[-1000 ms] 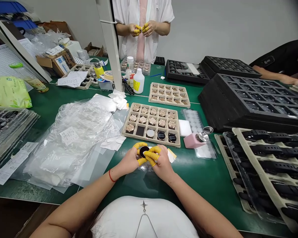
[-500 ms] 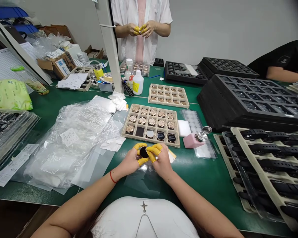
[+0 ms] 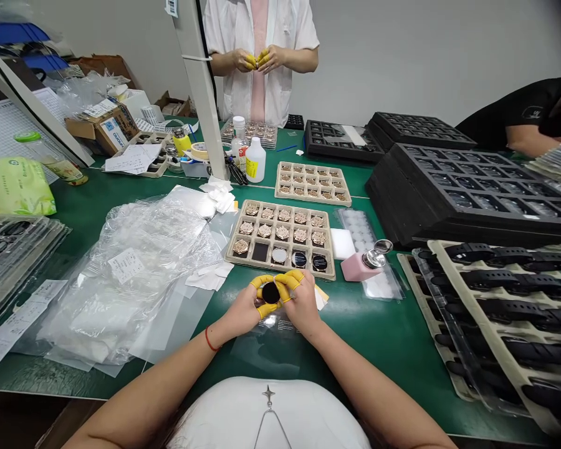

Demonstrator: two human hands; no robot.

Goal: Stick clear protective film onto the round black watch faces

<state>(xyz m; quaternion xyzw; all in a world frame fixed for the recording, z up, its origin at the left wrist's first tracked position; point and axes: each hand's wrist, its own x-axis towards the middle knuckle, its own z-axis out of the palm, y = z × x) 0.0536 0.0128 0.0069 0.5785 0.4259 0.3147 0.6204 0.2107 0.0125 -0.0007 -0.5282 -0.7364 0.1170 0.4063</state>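
A round watch case with a plain black face is held up over the near side of the bench. My left hand, in yellow finger cots, grips it from the left, thumb below and fingers above. My right hand, also in yellow cots, has its fingertips closed at the upper right edge; a small pale spot shows there, too small to name. Just beyond lies a beige compartment tray of gold-toned watch cases. Its front row includes a white-faced one, two dark-faced ones and a bare pocket.
To the right stand a pink pump bottle, a white sponge block and trays of black straps. Clear plastic bags cover the left side. A metal post rises ahead. A co-worker's hands are across the bench.
The whole view has shifted slightly. Both hands keep hold of the watch case, whose black face now shows more fully toward me.
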